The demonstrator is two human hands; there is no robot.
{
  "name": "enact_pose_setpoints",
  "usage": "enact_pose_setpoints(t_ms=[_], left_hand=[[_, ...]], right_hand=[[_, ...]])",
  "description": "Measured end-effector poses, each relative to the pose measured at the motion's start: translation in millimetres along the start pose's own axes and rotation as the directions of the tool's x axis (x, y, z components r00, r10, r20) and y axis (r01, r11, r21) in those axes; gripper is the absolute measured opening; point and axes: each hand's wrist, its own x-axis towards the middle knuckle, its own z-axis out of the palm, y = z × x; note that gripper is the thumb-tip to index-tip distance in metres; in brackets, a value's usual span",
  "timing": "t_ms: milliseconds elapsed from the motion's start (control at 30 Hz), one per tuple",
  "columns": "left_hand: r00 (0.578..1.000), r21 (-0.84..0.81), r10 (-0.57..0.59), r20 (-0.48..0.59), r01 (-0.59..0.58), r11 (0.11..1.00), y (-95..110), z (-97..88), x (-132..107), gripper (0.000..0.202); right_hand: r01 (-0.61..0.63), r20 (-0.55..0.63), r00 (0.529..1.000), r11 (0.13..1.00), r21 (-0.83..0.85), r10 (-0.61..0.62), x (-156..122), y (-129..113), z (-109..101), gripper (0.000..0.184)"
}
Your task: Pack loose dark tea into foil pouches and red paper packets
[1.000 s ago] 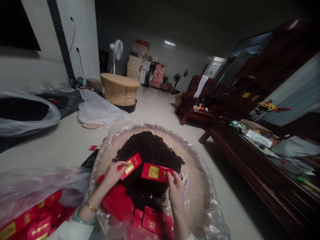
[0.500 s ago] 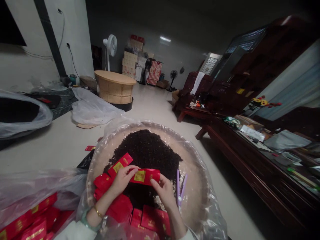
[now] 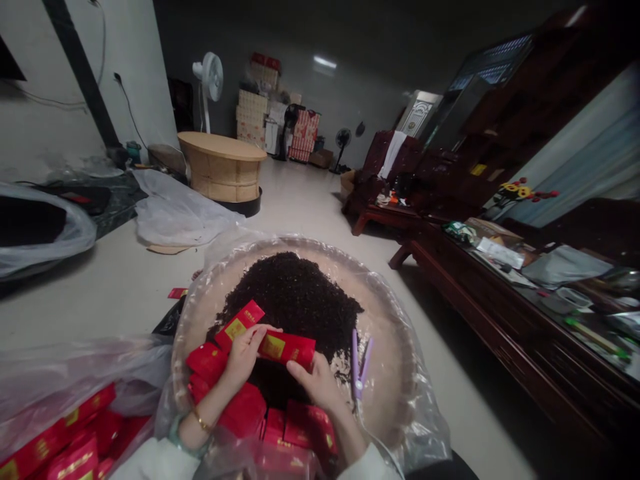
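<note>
Near the bottom centre of the frame, the left hand and the right hand both pinch one red packet, thumbs on its front (its yellow panel faces up). Another packet lies just beside the left hand; whether they touch, I cannot tell. Behind them, at mid-frame, is a heap of dark, loose material in a plastic-lined round tray. A purple tool lies right of the right hand; more red packets fill the lower left corner.
</note>
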Motion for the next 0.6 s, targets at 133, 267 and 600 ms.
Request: enact_pose_setpoints(t_ms=[133,267,600], left_hand=[[0.999,0.044,0.036,-0.017,-0.036,0.998,-2,-3.0,0,0.052],[0.998,0.065,-0.05,0.037,0.047,0.997,-4,-5.0,1,0.06],[0.843,0.606,0.478,0.246,-0.518,0.603,-1,-9.2,-6,0.063]], right_hand=[[-0.053,0.096,0.994,0.997,0.061,0.047,-2,-10,-3,0.06],[-0.123,0.132,0.985,0.986,0.111,0.108,-1,-2,-7,0.064],[-0.19,0.18,0.971,0.966,0.177,0.158,1,2,0,0.072]])
